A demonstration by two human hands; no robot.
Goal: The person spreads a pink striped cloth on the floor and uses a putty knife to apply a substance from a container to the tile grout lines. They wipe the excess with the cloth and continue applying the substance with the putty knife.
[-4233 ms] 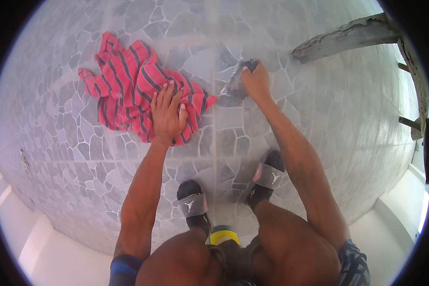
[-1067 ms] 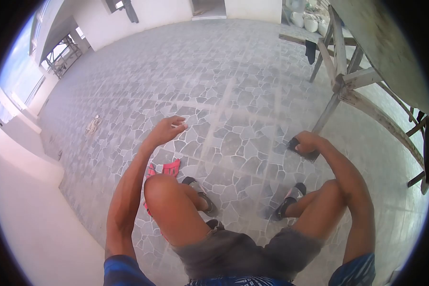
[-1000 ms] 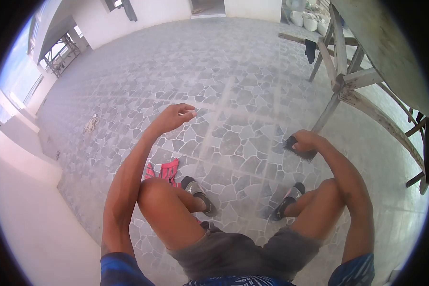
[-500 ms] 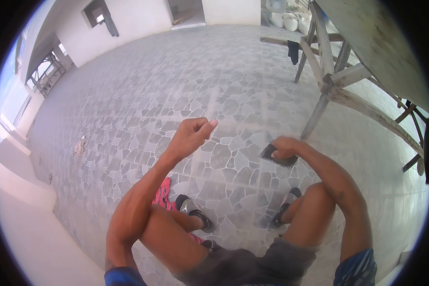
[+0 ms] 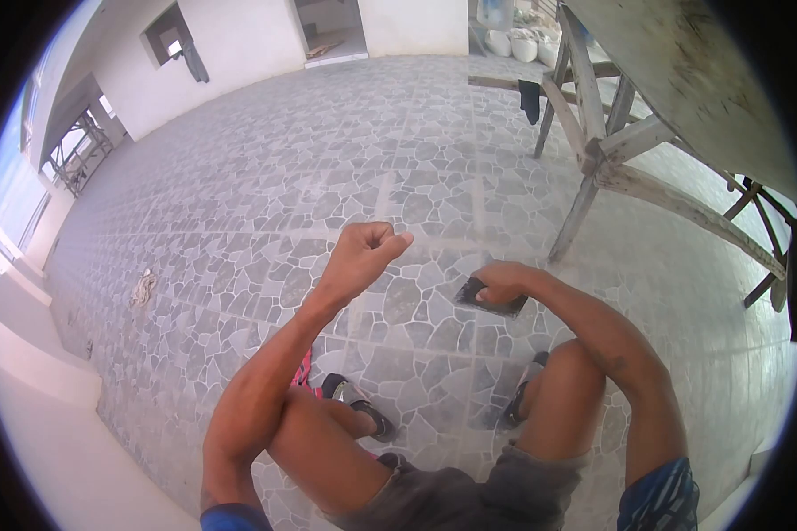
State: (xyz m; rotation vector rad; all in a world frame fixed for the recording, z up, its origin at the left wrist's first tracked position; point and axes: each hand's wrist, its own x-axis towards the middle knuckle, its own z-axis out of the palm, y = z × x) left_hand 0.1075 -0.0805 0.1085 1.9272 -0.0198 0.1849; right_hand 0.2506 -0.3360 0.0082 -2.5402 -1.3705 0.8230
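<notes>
My left hand [image 5: 363,257] hangs above the tiled floor [image 5: 416,305] in front of my left knee. Its fingers are curled into a loose fist with the thumb pointing out, and nothing shows in them. Lower and to the right, my right hand [image 5: 502,281] grips a flat black pad [image 5: 503,308] with rough edges, held against or just over the tiles. The palm side of that hand is hidden. Grey stone-pattern tiles with pale joints spread around both hands.
Wooden scaffolding [image 5: 598,159] stands at the right under a board [image 5: 708,80]; a dark cloth [image 5: 530,102] hangs from it. Pink cloth [image 5: 305,372] lies by my left shoe [image 5: 359,407]. A pale rag [image 5: 143,288] is farther left. White sacks [image 5: 524,49] sit at the back.
My right hand has moved left across the floor with the black pad. The left fist has shifted slightly right. The whole view has turned a little.
</notes>
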